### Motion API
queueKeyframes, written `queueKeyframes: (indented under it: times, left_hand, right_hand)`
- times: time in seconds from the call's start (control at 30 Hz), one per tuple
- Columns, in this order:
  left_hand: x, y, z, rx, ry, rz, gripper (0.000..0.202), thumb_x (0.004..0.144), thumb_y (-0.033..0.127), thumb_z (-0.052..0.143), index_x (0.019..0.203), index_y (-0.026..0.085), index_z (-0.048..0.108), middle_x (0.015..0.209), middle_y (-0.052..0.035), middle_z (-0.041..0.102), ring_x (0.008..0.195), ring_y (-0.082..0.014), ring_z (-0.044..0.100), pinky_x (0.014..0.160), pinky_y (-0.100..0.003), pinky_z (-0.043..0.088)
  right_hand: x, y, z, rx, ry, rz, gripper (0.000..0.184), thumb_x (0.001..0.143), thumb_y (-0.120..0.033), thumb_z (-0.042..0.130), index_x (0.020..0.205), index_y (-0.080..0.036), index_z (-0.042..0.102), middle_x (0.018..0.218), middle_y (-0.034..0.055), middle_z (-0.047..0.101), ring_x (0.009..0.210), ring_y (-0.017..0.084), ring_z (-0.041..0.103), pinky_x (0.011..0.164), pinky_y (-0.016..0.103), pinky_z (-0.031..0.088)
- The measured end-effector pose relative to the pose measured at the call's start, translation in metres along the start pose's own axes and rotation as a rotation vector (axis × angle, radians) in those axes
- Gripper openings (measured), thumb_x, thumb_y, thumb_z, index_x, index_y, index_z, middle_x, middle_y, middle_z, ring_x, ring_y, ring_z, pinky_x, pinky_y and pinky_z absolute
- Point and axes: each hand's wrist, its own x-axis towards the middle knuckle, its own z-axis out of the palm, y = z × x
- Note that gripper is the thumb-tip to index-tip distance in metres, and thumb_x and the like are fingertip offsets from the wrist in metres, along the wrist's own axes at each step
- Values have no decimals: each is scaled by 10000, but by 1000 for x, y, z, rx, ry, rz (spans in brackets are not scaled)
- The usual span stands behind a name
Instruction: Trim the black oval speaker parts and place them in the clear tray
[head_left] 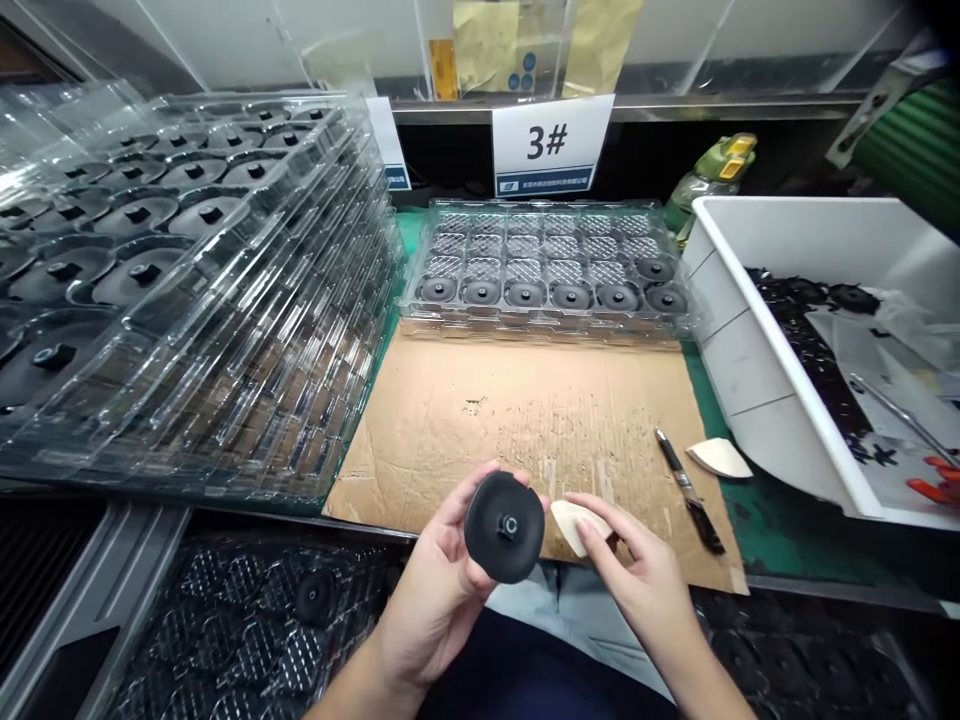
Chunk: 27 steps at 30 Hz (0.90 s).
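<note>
My left hand (439,580) grips a round black plastic part (487,545) by its rim; a short hub with a metal-looking centre stands out of its middle. To its right, my right hand (637,560) pinches a cream-coloured wedge-shaped pad (574,522), perhaps a sponge, between thumb and fingers. The pad's tip is close to the part's right edge; whether they touch I cannot tell. Both hands are above the front edge of a cardboard sheet (450,450).
A clear tray (547,325) with several black parts lies behind the cardboard. Stacked filled trays (300,300) rise at left. On the right are a knife (688,490), another cream pad (720,457) and a white bin (780,370) with black scraps. A spray bottle (705,185) stands behind.
</note>
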Motion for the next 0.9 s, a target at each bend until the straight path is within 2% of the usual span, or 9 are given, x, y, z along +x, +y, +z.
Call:
queueKeyframes:
  times: [0.17, 0.3, 0.43, 0.53, 0.63, 0.67, 0.73, 0.8, 0.9]
  left_hand:
    - [2, -8, 7, 121, 79, 31, 654, 506, 288, 852, 1122, 317, 631, 1213, -25, 644, 1124, -223, 585, 940, -258, 450]
    - [1, -13, 10, 205, 122, 39, 658, 461, 321, 865, 1083, 331, 651, 1186, -18, 656, 1139, -232, 569, 951, -280, 439]
    - [-2, -12, 13, 257, 138, -2, 717, 465, 359, 859, 1140, 323, 619, 1207, -54, 643, 1149, -262, 563, 940, -296, 443]
    - [-2, -10, 19, 265, 123, -163, 774, 522, 451, 812, 1235, 311, 545, 1117, -79, 680, 1041, -262, 629, 909, -313, 458]
    - [3, -15, 24, 267, 77, -366, 693, 604, 535, 729, 1226, 286, 552, 1046, -73, 699, 900, -244, 672, 833, -325, 487]
    - [6, -18, 26, 271, 67, -422, 623, 634, 542, 704, 1183, 273, 585, 1028, -66, 703, 871, -234, 674, 817, -325, 490]
    - [11, -28, 27, 277, 68, -510, 480, 678, 531, 673, 1059, 242, 654, 965, -50, 715, 846, -210, 666, 806, -307, 484]
    - [15, -39, 28, 276, 78, -595, 405, 706, 518, 654, 975, 217, 685, 898, -44, 722, 841, -199, 658, 794, -293, 479]
    - [20, -55, 31, 284, 25, -683, 429, 745, 503, 624, 1052, 207, 662, 880, -57, 724, 805, -193, 660, 741, -292, 484]
  right_hand:
    - [4, 14, -4, 14, -21, 14, 291, 870, -383, 513, 1056, -224, 669, 1046, 68, 687, 914, 230, 650, 749, 318, 541]
    - [12, 29, 12, 43, -53, -8, 354, 877, -369, 479, 1147, -195, 626, 1011, 93, 674, 695, 191, 644, 615, 307, 547]
    - [14, 26, 13, 53, 37, -43, 423, 912, -402, 416, 1231, -164, 559, 1161, 162, 550, 622, 161, 590, 623, 348, 543]
    - [5, 6, -7, 72, 40, -160, 514, 874, -548, 478, 1314, -283, 474, 1339, 100, 438, 1018, 233, 580, 890, 377, 491]
    - [-6, -15, -28, 62, -188, -387, 892, 704, -586, 686, 1435, -361, 226, 1440, 45, 353, 1307, 271, 346, 1079, 409, 317]
    - [-9, -19, -32, 54, -254, -417, 944, 689, -543, 725, 1445, -350, 193, 1422, 54, 380, 1304, 266, 350, 1085, 414, 303]
    - [-15, -21, -37, 53, -291, -354, 877, 702, -443, 758, 1420, -297, 277, 1311, 71, 493, 1219, 244, 444, 1046, 391, 354]
    - [-21, -17, -38, 71, -248, -241, 776, 681, -384, 782, 1345, -243, 407, 1202, 71, 558, 1120, 225, 516, 972, 344, 429]
    - [-32, -1, -44, 24, -102, -215, 713, 663, -395, 774, 1286, -250, 460, 1156, 47, 581, 1058, 205, 557, 907, 296, 477]
